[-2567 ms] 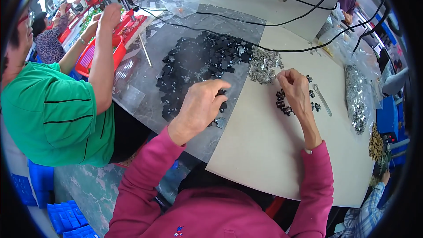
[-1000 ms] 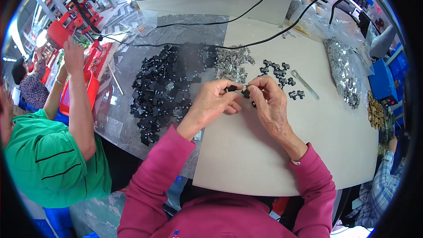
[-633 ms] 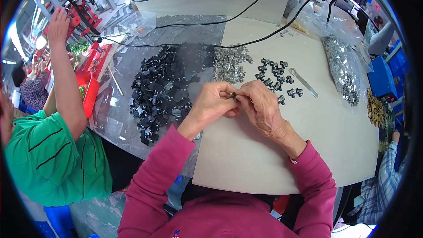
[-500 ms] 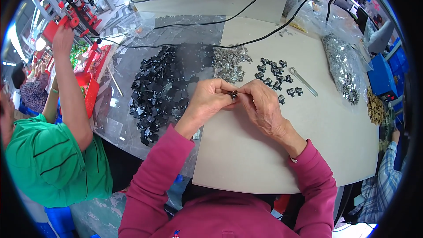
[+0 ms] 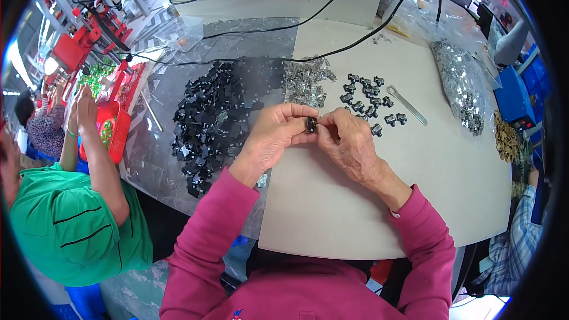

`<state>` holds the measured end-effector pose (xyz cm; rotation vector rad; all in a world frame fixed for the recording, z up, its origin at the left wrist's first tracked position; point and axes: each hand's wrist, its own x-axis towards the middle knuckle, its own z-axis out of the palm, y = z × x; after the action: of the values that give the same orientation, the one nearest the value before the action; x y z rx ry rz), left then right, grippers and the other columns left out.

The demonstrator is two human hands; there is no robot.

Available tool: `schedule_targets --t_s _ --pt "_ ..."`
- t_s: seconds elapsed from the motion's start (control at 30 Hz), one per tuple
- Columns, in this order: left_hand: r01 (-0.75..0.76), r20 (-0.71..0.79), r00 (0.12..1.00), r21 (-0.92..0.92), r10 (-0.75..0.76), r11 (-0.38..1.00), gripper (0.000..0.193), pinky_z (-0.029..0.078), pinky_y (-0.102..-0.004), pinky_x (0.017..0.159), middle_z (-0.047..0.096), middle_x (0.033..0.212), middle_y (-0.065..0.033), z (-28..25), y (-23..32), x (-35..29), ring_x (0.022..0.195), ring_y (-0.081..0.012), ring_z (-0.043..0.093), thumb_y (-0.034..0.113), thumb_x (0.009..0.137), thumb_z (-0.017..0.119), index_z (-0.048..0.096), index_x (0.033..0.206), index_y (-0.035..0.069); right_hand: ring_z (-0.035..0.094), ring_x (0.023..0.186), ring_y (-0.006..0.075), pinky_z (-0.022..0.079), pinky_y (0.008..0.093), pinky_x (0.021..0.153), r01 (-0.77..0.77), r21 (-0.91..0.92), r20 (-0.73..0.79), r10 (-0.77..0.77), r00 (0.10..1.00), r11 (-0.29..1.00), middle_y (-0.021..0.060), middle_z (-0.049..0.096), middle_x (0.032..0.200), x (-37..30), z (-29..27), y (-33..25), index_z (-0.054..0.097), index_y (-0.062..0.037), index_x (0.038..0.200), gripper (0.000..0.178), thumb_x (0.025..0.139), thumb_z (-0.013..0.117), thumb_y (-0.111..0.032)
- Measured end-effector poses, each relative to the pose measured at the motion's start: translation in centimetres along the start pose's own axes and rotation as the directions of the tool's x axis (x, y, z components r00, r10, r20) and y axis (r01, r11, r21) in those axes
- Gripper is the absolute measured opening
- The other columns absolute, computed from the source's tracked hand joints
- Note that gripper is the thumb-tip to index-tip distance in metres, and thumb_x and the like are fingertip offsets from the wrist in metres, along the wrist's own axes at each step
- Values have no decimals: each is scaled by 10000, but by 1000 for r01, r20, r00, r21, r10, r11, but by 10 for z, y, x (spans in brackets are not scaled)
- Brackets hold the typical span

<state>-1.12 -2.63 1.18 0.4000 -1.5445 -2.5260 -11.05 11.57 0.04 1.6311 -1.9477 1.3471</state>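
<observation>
Between the fingertips of my left hand (image 5: pixel 277 132) is a small black part (image 5: pixel 311 124), pinched by thumb and forefinger. My right hand (image 5: pixel 351 144) meets it from the right, its thumb and fingers curled together against the part; whether it also holds a tiny piece is hidden. Left of my hands lies a large heap of black flat parts (image 5: pixel 204 118). Behind them is a pile of small silvery metal pieces (image 5: pixel 305 80). To the right, several black-and-silver assembled pieces (image 5: pixel 371 96) lie loosely grouped.
A metal tool with a ring end (image 5: pixel 408 105) lies right of the group. Farther right are a clear bag of metal pieces (image 5: pixel 456 92), brass-coloured parts (image 5: pixel 505 140) and a blue box (image 5: pixel 513 106). Black cables (image 5: pixel 344 53) cross the table's back. A green-shirted person (image 5: pixel 77 225) sits at left near a red basket (image 5: pixel 121 133).
The small black part shows more plainly between my fingertips, turned upright. My right fingers have drawn slightly back and curled. The neighbour's raised hand has come down from the red machine.
</observation>
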Motion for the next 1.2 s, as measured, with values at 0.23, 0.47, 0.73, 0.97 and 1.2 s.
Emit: schedule_targets --t_s 0.23,0.47,0.73,0.97,1.2 --pt "83 -30 996 -126 -87 989 240 524 -337 864 579 1035 -130 -4 3 0 910 -210 616 -9 860 544 539 1091 -73 601 563 267 485 337 485 -121 4 -15 121 993 993 123 572 672 0 1 1 513 -1 801 137 723 618 38" --pt "102 -2 995 -141 -104 985 256 506 -348 896 564 1069 -134 -2 2 0 946 -217 604 -10 855 556 531 1103 -71 614 569 261 499 332 498 -143 142 0 144 990 980 136 586 684 0 1 -1 503 8 819 137 742 613 33" --pt "30 -9 999 -113 -31 993 277 520 -325 856 575 1007 -107 -4 -1 0 913 -192 603 -53 805 604 547 1075 -50 613 572 262 498 331 499 -154 132 25 152 988 979 136 588 688 0 0 -2 500 7 824 147 739 617 34" --pt "-97 -102 989 95 106 991 316 528 -278 804 584 956 -83 -3 -4 1 887 -150 594 -86 754 639 564 1057 -34 603 573 254 486 326 485 -65 23 -28 66 997 998 119 564 681 0 0 -2 507 -3 812 158 722 632 33" --pt "-135 -52 988 199 149 971 312 513 -243 815 594 974 -97 4 -4 2 901 -135 589 -89 763 619 561 1066 -45 585 593 254 470 342 481 47 -90 -7 -48 999 995 104 530 689 0 1 3 507 -5 798 164 708 637 39"
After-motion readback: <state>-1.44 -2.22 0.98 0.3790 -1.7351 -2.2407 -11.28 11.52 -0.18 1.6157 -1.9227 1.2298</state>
